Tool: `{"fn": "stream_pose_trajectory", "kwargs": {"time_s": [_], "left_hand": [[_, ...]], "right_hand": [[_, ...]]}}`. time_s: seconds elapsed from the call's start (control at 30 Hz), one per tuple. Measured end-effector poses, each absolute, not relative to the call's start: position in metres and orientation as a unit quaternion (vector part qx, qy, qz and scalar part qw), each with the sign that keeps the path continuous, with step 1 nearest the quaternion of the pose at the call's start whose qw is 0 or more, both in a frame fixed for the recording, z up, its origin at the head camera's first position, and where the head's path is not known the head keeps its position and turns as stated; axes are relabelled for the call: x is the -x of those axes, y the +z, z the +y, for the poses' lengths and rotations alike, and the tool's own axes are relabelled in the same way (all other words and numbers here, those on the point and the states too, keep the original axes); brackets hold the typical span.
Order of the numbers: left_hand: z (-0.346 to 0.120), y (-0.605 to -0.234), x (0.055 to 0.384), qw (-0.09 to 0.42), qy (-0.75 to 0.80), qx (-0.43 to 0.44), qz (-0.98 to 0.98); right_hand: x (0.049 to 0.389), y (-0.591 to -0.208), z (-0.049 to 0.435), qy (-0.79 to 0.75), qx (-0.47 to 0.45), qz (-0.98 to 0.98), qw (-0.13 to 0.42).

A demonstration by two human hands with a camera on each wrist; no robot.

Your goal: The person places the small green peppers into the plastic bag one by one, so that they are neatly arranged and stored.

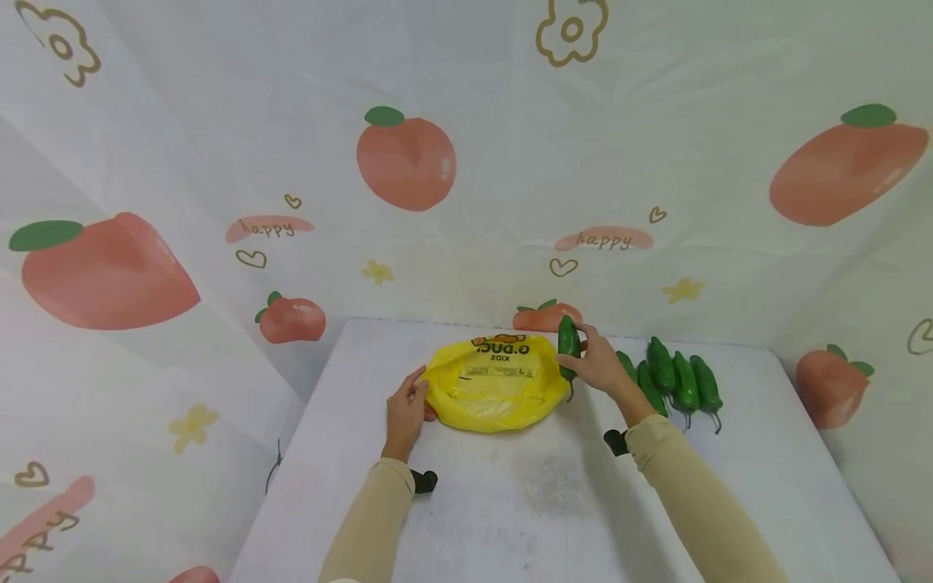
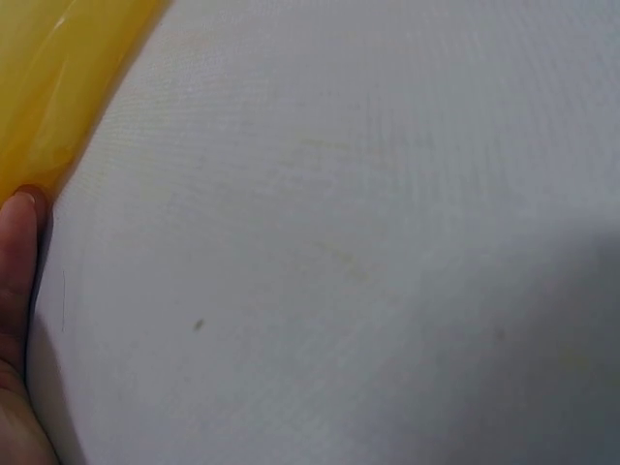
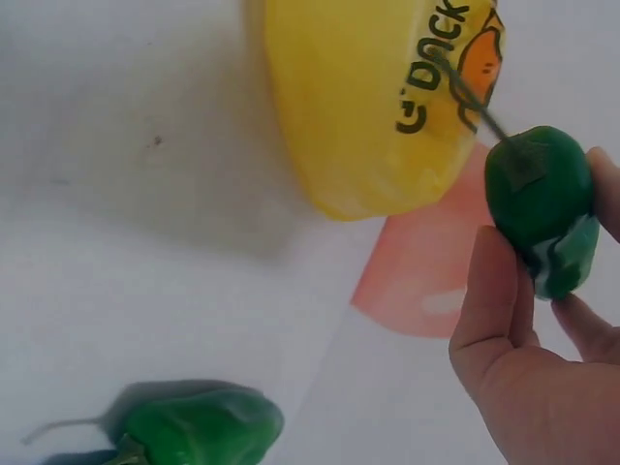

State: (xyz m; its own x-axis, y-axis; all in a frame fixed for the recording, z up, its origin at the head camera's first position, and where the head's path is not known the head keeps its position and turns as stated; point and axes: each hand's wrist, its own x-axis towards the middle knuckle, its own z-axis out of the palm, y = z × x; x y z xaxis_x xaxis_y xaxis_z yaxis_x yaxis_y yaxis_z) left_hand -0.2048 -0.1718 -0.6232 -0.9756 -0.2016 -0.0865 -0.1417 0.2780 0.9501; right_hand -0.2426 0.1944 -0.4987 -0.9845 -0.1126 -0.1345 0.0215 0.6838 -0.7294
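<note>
A yellow plastic bag (image 1: pixel 496 409) with duck lettering lies on the table, its mouth spread wide toward me. My left hand (image 1: pixel 406 413) pinches the bag's left edge; in the left wrist view the thumb (image 2: pixel 21 242) shows against the yellow plastic (image 2: pixel 68 77). A green chili pepper (image 1: pixel 568 346) is held by my right hand (image 1: pixel 599 362) at the bag's right edge, stem downward. The right wrist view shows this pepper (image 3: pixel 542 194) between thumb and fingers, beside the bag (image 3: pixel 368 126).
Several more green peppers (image 1: pixel 685 380) lie in a group on the white table (image 1: pixel 510 502) to the right, behind my right forearm. A white backdrop (image 1: pixel 496 243) printed with peaches and flowers rises at the table's back edge and sides.
</note>
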Motion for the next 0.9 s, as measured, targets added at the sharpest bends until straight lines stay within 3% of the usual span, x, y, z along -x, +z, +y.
{"fn": "stream_pose_trajectory", "kwargs": {"time_s": [0.9], "left_hand": [[-0.169, -0.625, 0.204, 0.032, -0.588, -0.121, -0.799]], "right_hand": [[0.249, -0.496, 0.141, -0.427, 0.031, 0.900, 0.078]]}}
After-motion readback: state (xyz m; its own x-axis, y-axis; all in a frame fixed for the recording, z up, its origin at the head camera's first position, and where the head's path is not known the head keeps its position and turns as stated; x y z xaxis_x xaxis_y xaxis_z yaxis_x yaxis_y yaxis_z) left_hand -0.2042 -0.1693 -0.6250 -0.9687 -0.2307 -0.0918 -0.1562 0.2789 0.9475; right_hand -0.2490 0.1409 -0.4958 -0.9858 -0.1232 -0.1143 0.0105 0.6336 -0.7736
